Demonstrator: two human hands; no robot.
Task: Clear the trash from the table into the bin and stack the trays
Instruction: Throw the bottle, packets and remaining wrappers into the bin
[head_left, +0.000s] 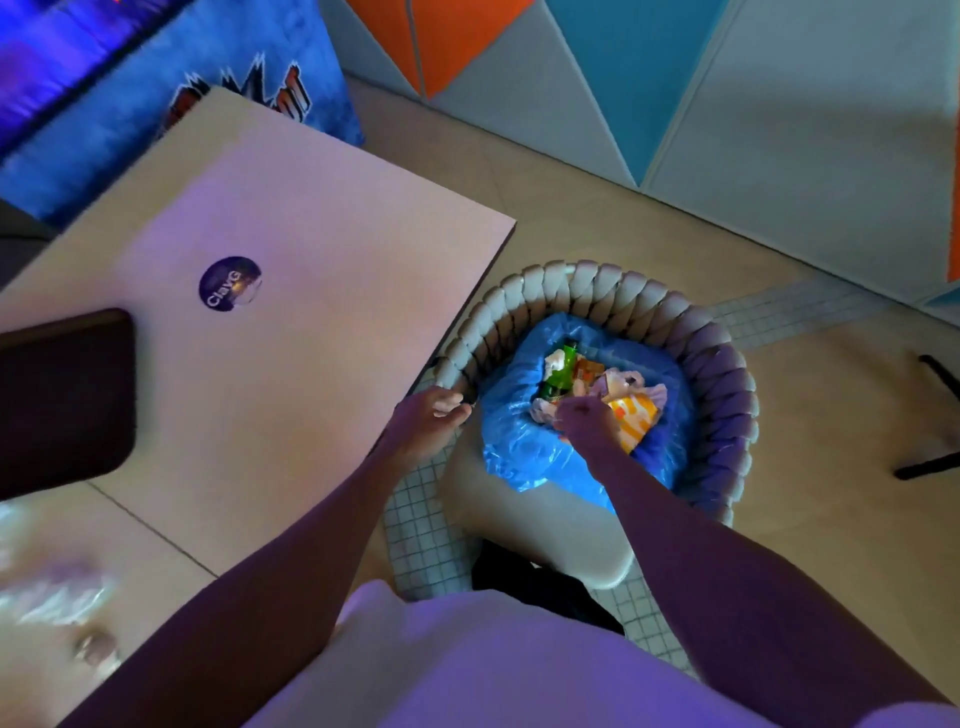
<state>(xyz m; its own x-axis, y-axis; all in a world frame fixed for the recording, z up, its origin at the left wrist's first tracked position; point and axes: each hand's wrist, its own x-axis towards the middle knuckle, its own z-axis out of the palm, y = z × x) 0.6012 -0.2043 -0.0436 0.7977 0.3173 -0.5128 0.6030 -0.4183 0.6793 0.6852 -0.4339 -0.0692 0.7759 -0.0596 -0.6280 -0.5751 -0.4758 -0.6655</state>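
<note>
So the bin sits on the floor right off the counter corner, blue liner bag draped over its woven rim, already holding a green bottle, crumpled paper and a yellow-and-white wrapper. Right hand is down over the opening with fingers curled in; I can't tell if that grip has hold of anything or is just loosely closed above the pile. Left hand is at the counter's corner edge, fingers bent, nothing visibly in it, right next to the bin rim. Trash like this should be light and squashy, so I'd pinch wrappers anywhere; the bottle is stiffer and probably slick, better taken around the body. One dark tray lies flat at the left side of the counter, stiff, best lifted by its rim. Blurry clear plastic stuff at the lower left looks left to clear. Room-wise, the counter corner crowds the bin, otherwise the floor around is open.
</note>
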